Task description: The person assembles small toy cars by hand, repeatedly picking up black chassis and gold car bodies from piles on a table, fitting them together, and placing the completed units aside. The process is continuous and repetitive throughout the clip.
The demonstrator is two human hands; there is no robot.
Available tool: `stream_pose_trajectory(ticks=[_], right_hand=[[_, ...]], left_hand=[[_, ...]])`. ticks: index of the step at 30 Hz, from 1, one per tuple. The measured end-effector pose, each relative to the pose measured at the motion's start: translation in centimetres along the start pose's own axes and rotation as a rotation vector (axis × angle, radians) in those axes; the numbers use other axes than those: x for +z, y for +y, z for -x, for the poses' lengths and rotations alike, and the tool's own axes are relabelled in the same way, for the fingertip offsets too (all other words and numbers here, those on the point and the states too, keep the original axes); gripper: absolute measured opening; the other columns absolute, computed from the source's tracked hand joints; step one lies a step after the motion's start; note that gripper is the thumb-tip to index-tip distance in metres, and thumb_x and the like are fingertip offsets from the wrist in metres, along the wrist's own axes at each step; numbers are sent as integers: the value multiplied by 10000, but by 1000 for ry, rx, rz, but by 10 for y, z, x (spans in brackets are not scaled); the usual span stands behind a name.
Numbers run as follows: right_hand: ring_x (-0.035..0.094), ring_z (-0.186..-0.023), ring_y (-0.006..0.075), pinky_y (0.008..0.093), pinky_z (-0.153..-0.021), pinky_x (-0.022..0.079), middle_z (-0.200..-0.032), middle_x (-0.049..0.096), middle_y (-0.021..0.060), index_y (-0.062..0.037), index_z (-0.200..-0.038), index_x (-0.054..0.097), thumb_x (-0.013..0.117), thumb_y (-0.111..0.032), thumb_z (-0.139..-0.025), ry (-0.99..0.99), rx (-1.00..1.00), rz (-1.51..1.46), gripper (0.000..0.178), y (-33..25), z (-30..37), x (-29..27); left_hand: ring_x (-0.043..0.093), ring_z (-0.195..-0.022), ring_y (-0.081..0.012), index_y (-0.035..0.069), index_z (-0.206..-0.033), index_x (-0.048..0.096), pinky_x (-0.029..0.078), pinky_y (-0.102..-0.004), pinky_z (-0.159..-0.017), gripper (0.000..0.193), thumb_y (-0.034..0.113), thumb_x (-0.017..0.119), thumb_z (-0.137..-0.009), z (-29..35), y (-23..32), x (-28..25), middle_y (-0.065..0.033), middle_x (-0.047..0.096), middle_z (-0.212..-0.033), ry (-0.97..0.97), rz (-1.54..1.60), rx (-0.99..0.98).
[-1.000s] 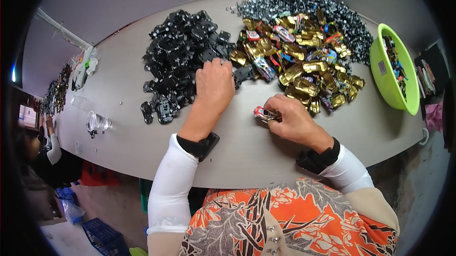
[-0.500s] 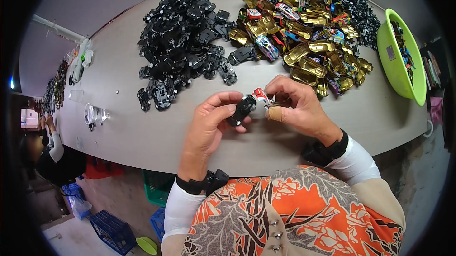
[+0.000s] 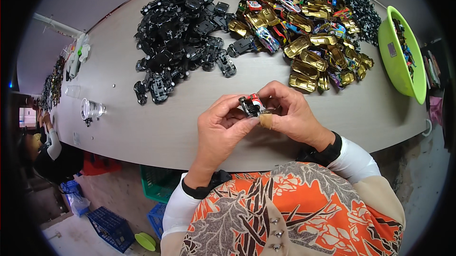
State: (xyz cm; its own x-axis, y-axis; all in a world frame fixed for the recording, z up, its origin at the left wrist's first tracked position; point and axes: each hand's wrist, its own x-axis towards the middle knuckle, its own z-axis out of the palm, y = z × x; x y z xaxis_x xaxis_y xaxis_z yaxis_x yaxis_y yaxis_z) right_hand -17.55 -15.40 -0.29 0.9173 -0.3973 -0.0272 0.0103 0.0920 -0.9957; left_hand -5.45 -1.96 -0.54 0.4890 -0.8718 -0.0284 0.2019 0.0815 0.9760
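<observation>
Both hands meet in front of me over the table. My left hand (image 3: pixel 223 125) is closed on a black toy car chassis (image 3: pixel 246 106) with small wheels. Pinched in my right hand (image 3: pixel 293 116), which has a tan bandage on the thumb, is a red and white toy car body (image 3: pixel 256 100). Chassis and body now touch or nearly touch; fingers hide part of both, so I cannot tell whether they are joined. Beyond my hands lie a heap of black chassis (image 3: pixel 171 33) and, right of it, a heap of gold and coloured car bodies (image 3: pixel 308 33).
Small wheel-and-axle pieces (image 3: pixel 361 9) are heaped at the far edge. A lime green basin (image 3: pixel 394 61) holding car bodies stands at the right. Clear plastic cups (image 3: pixel 92 109) are on the left. Another person (image 3: pixel 52 154) works at far left; crates (image 3: pixel 111 227) sit on the floor.
My left hand has moved right and turned, bringing the black chassis against or close to the red and white body. My right hand has shifted slightly toward me and left.
</observation>
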Motion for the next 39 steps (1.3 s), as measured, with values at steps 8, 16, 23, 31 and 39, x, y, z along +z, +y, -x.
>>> stream_pose_trajectory(ticks=[8, 16, 23, 31, 39], right_hand=[[516, -772, 66, 223, -703, 455, -932, 520, 5, -34, -1079, 479, 722, -31, -735, 104, -158, -231, 421, -10, 3, -7], [565, -855, 102, 258, -747, 483, -990, 552, 45, -17, -1111, 451, 666, -58, -800, 50, -276, 11, 380, -8, 8, -3], [584, -822, 104, 256, -708, 505, -954, 564, 59, -3, -1082, 463, 636, -48, -817, 37, -320, 52, 320, -10, 8, -3], [583, -770, 109, 248, -662, 494, -910, 547, 68, -2, -1046, 475, 621, -8, -790, 78, -296, 124, 295, -10, 7, 2], [528, -690, 168, 266, -606, 454, -861, 486, 88, -14, -1053, 509, 616, 30, -721, 30, -345, 381, 352, -14, 8, 3]], left_hand=[[628, -903, -198, -7, -1165, 493, 557, -299, -709, 362, 71, 601, -829, -1, -4, -16, -177, 598, -1087, -26, 434, -115], [626, -935, -244, 4, -1193, 449, 572, -354, -740, 404, 76, 611, -831, -1, -6, -7, -188, 579, -1115, -110, 521, -135], [634, -907, -233, -2, -1162, 460, 574, -335, -728, 376, 78, 619, -831, -1, -4, -5, -177, 589, -1087, -99, 482, -141], [630, -897, -206, -25, -1131, 487, 569, -327, -737, 361, 37, 636, -808, -1, -4, -2, -147, 596, -1052, -86, 456, -131], [618, -908, -176, -61, -1172, 502, 538, -273, -784, 402, -42, 635, -793, 2, 0, 1, -136, 596, -1041, -94, 238, -102]])
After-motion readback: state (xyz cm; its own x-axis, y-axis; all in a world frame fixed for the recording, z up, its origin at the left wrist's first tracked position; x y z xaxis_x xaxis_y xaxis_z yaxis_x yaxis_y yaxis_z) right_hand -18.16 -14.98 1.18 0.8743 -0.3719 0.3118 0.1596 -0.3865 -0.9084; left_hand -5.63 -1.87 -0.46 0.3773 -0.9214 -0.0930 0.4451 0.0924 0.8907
